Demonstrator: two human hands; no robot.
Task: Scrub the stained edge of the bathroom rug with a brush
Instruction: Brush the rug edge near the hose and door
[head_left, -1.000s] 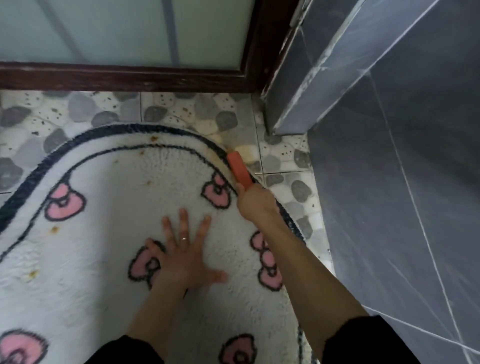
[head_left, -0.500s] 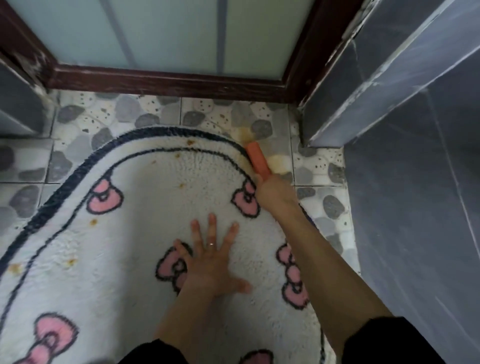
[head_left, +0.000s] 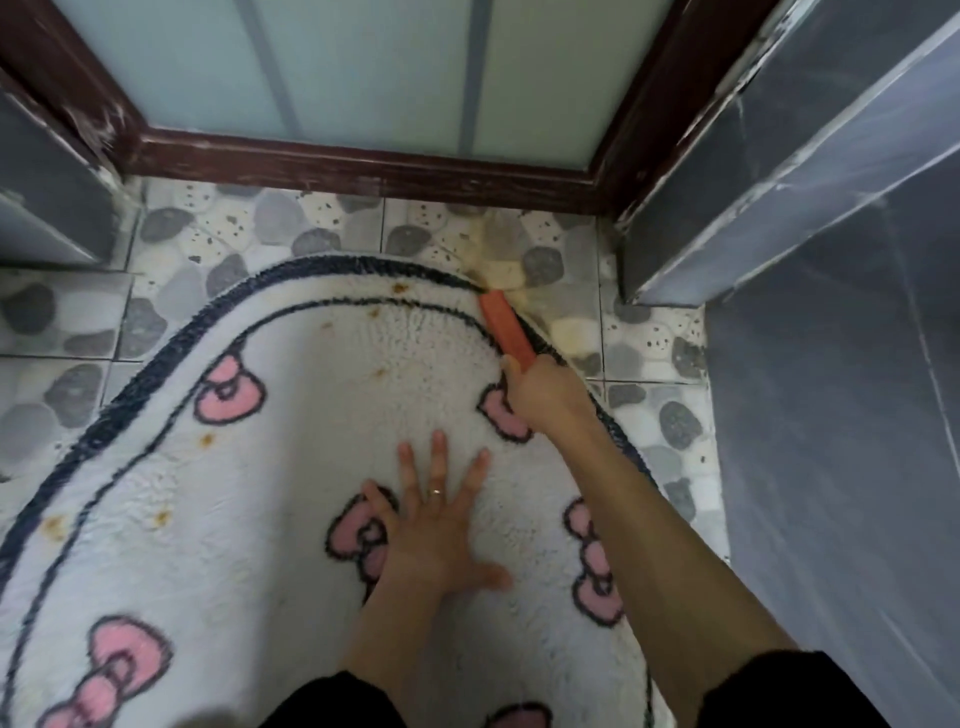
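A white fluffy oval rug (head_left: 291, 467) with pink bows and a dark blue border lies on the pebble-pattern floor. Brown stains dot its far edge and left side. My right hand (head_left: 545, 395) grips an orange brush (head_left: 506, 325) that lies along the rug's far right border. My left hand (head_left: 434, 525) presses flat on the rug's middle with fingers spread and a ring on one finger. The brush's bristles are hidden under its orange back.
A dark wooden door frame (head_left: 363, 166) with frosted glass runs along the far side. Grey tiled walls (head_left: 841, 364) stand close on the right and at the far left. A yellowish smear marks the floor tiles (head_left: 504, 254) just beyond the brush.
My right hand has pushed the brush a little further along the rug's far right border. My left hand stays pressed on the rug. The view has shifted so the door frame shows more.
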